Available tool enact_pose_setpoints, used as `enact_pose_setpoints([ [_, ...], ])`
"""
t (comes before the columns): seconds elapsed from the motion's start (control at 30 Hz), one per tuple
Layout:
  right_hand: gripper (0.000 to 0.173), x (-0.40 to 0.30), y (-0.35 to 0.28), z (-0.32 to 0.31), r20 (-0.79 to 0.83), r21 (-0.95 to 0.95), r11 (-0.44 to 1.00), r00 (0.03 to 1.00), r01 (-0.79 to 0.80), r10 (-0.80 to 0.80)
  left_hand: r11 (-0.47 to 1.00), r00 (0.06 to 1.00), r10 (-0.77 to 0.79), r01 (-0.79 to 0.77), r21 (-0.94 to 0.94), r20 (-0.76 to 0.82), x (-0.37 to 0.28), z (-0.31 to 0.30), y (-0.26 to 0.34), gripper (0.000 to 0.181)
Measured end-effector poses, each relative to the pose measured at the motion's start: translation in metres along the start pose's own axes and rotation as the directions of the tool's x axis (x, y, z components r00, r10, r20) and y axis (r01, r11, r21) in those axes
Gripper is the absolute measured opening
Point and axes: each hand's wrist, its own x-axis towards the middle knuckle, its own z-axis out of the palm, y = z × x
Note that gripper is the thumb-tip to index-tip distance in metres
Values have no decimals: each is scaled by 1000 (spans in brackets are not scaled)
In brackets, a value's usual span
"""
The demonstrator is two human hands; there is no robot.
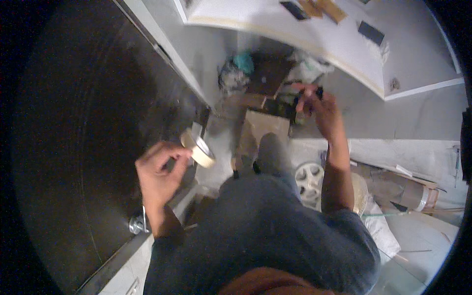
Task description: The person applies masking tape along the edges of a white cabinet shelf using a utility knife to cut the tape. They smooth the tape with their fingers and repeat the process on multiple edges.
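Note:
Pinched between the thumb and fingers of my left hand (162, 169) is a roll of masking tape (201, 153), tilted with its hollow core facing up. It hangs beside a dark door panel (81, 129). Farther forward, my right hand (319, 105) has its fingers bent around a small dark object (320, 92). Blur hides what kind of object that is, though it could be a tool with dark handles. Below and between the hands, a tan board (267, 123) lies on the floor by my legs.
A white recessed shelf (258, 14) at the top carries dark flat pieces and wooden blocks. Cluttered bags (236, 73) lie ahead on the floor. To the right are a white plastic spool (309, 180), cardboard (387, 180) and a glass sheet (416, 236). A metal doorknob (136, 225) juts out at left.

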Motion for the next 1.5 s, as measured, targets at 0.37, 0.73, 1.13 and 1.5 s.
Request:
enact_pose_setpoints([
  [0.37,50,30,-82,40,506,-1,775,669,632,-545,966,929,236,-193,-173,286,72,63,41,8],
  [0.73,40,159,-229,-25,663,-4,703,528,712,-531,984,961,179,-179,-21,210,228,11,137,15],
  [1.13,14,192,-409,-3,633,4,468,360,884,-686,943,876,-319,257,-209,-362,263,-93,260,56],
  [1.5,18,216,-707,-8,152,-48,258,263,965,-953,892,437,437,-320,318,-786,388,-212,360,96],
])
